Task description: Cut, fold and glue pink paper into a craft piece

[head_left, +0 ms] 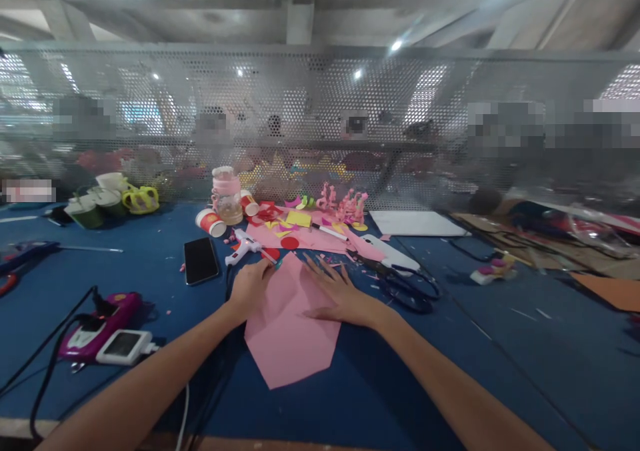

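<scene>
While both palms press flat, the pink paper sheet lies on the blue table, folded to a point at 6 o'clock. Left hand curls loosely over the upper-left edge; right hand is spread, fingers wide, gripping nothing. Judged step: creasing a fold; the next fold would need edges kept aligned. At 11 o'clock, a clear jar, contents unclear; two red paper cups lie tipped beside it.
</scene>
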A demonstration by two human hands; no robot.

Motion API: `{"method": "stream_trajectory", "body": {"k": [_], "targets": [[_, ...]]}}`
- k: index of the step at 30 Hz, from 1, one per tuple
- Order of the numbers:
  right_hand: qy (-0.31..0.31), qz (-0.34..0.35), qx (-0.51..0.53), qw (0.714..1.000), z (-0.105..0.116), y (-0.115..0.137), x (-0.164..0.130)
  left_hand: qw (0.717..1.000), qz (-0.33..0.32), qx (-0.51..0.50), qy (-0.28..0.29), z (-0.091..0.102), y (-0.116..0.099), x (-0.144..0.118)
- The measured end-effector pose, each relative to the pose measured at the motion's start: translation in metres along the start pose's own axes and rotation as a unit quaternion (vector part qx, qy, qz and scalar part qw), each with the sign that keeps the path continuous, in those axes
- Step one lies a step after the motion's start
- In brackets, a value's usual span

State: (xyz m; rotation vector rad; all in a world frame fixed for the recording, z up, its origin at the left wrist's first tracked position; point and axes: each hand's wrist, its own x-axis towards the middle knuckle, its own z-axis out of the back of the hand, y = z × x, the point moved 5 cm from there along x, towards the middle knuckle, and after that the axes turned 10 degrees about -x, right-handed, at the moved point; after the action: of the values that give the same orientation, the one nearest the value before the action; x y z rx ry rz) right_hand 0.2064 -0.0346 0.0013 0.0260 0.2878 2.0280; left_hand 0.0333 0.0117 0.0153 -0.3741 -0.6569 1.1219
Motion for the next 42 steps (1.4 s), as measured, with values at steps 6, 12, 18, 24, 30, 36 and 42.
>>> {"method": "stream_trajectory", "body": {"k": [6, 12, 18, 24, 30, 36, 42], "targets": [[0.037, 0.008, -0.009, 0.999, -0.001, -0.001, -0.001, 0.997, 0.025, 0.068, -0.018, 0.009, 0.002, 0.004], [0.023, -0.011, -0.014, 1.0, -0.003, -0.007, -0.001, 0.994, -0.006, 0.112, -0.009, 0.007, -0.011, -0.005], [-0.007, -0.034, -0.038, 0.999, -0.008, -0.022, 0.003, 0.984, -0.066, 0.168, -0.011, 0.003, -0.027, -0.016], [-0.01, -0.053, -0.044, 0.998, -0.006, -0.026, 0.002, 0.982, 0.026, 0.189, 0.012, 0.007, -0.013, -0.007], [-0.069, -0.111, -0.073, 0.989, 0.001, -0.03, 0.003, 0.978, 0.053, 0.193, -0.05, 0.013, -0.008, -0.005], [-0.067, -0.085, -0.057, 0.992, -0.004, -0.033, 0.006, 0.986, -0.028, 0.164, 0.025, 0.0, -0.018, -0.009], [-0.061, -0.109, -0.046, 0.991, -0.004, -0.033, 0.007, 0.974, -0.02, 0.19, 0.119, -0.013, -0.018, -0.013]]}}
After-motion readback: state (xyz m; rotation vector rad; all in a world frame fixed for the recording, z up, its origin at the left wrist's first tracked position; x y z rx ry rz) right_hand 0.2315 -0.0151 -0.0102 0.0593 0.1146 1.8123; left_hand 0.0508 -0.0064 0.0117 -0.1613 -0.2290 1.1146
